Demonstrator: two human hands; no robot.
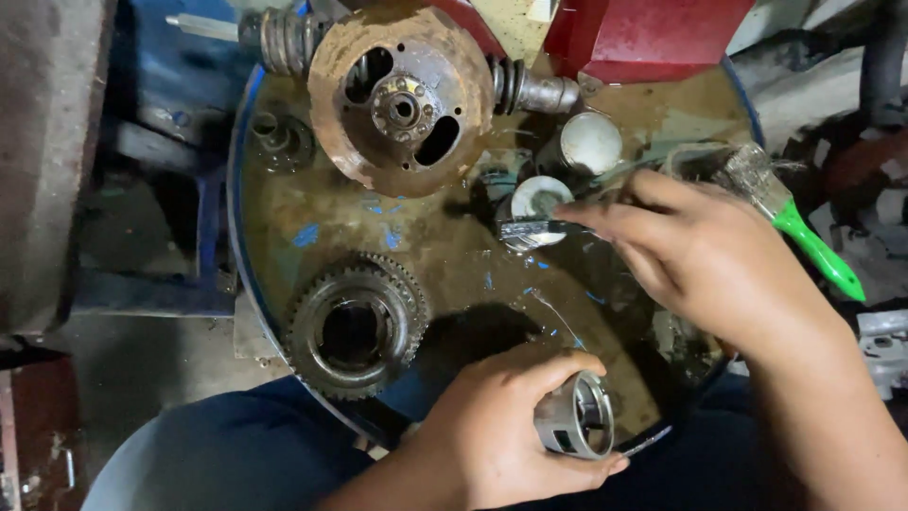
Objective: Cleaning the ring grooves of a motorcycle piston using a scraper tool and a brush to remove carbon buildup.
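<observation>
Head view, looking straight down: the left hand (501,426) curls its fingers around a small slotted metal ring (577,416), gripping it at the near edge of the oily round drum top (284,237), open end facing right. The right hand (705,255) reaches leftward, fingers pinched on a short dark metal piece (530,230) above a small white cup (539,199); it lies crosswise, up and slightly left of the ring. The right hand is nearer the cup. A green-handled brush (794,227) lies to the right. A toothed gear ring (355,326) sits left, a rusty hub (402,99) beyond. No labels readable.
</observation>
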